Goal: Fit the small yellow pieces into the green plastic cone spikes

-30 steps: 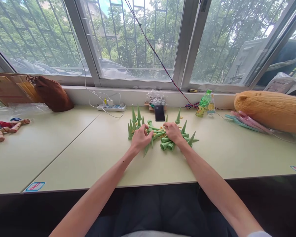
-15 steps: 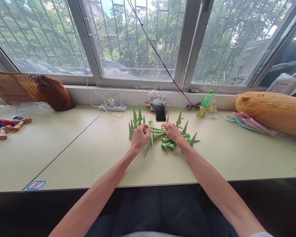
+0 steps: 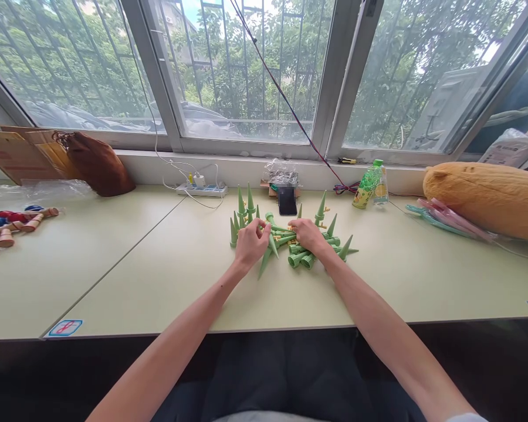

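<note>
My left hand (image 3: 249,245) and right hand (image 3: 308,235) are bare, as are my forearms (image 3: 176,334) — a small dark spot (image 3: 222,286) sits behind the left wrist. Far behind my right hand, a white sleeve (image 3: 466,418) edge shows; nearer me — dark trousers (image 3: 286,369), pale grey cloth (image 3: 268,417).

Looks like smooth, satin plastic in the green spikes (image 3: 321,208), plastic too in the small yellow pieces (image 3: 327,209). Reads as smooth, faintly glossy laminate across the table (image 3: 180,293). Along its far edge, shiny crinkled clear film (image 3: 281,167), glossy black on the phone (image 3: 287,201), clear glossy plastic for the green-capped bottle (image 3: 366,186). Rightward on that edge, fuzzy plush on the tan cushion (image 3: 484,200); leftward, matt cardboard (image 3: 4,155), soft cloth for the brown pouch (image 3: 99,165).
</note>
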`<state>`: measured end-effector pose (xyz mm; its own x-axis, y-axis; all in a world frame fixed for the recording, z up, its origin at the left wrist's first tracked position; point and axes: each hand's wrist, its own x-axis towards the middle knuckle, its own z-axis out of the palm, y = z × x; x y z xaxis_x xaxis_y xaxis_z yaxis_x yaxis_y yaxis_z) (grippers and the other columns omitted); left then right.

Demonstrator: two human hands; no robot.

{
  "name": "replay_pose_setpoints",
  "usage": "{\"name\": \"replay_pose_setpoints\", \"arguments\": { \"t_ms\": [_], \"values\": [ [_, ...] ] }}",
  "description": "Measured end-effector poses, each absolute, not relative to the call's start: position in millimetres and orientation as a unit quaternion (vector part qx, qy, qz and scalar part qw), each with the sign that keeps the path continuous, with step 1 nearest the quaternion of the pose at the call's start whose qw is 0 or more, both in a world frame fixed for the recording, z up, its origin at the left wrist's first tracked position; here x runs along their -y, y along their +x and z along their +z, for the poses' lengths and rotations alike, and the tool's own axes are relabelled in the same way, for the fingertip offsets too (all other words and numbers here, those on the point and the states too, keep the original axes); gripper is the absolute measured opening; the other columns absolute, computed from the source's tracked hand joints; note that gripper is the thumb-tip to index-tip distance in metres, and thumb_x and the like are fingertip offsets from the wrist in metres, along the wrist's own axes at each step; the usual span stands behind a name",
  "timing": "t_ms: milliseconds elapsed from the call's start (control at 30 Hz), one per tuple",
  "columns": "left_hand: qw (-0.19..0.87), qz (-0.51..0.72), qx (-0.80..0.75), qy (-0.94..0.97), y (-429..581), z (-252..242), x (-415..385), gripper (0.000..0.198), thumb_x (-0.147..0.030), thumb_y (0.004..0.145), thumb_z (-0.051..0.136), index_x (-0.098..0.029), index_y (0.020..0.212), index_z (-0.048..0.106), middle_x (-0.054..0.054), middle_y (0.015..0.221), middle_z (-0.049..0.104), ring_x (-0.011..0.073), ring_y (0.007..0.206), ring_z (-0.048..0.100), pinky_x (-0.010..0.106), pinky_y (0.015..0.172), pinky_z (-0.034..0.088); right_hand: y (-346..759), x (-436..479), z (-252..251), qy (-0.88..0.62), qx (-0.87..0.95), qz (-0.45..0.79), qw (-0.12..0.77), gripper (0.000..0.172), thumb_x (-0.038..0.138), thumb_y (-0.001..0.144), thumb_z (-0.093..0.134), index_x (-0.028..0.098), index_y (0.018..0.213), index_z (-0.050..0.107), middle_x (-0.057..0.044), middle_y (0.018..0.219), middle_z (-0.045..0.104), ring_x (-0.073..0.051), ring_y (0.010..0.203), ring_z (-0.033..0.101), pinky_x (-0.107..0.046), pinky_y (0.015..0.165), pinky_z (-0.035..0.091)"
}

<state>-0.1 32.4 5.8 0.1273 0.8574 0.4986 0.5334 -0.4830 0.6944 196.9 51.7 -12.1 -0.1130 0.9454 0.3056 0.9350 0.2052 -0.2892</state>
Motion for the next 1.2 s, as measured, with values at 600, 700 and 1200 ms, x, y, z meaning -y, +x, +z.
{"name": "replay_pose_setpoints", "arguments": {
  "t_ms": [600, 700, 1200],
  "values": [
    [0.176, 0.454, -0.481, 0.729, 0, 6, -33, 0.025, -0.041, 0.089, 0.051, -0.02, 0.076, 0.055, -0.006, 0.048, 0.044, 0.0112, 0.047, 0.042, 0.024, 0.057, 0.036, 199, -44, -1, -0.685, 0.695, 0.047, 0.214, 0.029, 0.017, 0.086, 0.058, 0.019, 0.112, 0.07, -0.007, 0.097, 0.073, -0.02, 0.091, 0.063, -0.025, 0.071, 0.041],
    [0.175, 0.454, -0.48, 0.73, 0, 5, -33, 0.025, -0.041, 0.089, 0.051, -0.02, 0.076, 0.055, -0.006, 0.048, 0.044, 0.0111, 0.047, 0.042, 0.024, 0.056, 0.035, 200, -46, -2, -0.686, 0.694, 0.045, 0.214, 0.028, 0.017, 0.084, 0.06, 0.019, 0.11, 0.071, -0.008, 0.098, 0.072, -0.02, 0.091, 0.063, -0.025, 0.071, 0.041],
    [0.177, 0.455, -0.478, 0.73, 0, 6, -33, 0.026, -0.041, 0.09, 0.05, -0.02, 0.074, 0.054, -0.006, 0.045, 0.042, 0.0111, 0.045, 0.04, 0.024, 0.055, 0.035, 198, -45, -4, -0.668, 0.699, 0.049, 0.251, 0.025, 0.014, 0.086, 0.056, 0.018, 0.108, 0.068, -0.009, 0.093, 0.072, -0.02, 0.085, 0.063, -0.027, 0.074, 0.042]
  ]
}}
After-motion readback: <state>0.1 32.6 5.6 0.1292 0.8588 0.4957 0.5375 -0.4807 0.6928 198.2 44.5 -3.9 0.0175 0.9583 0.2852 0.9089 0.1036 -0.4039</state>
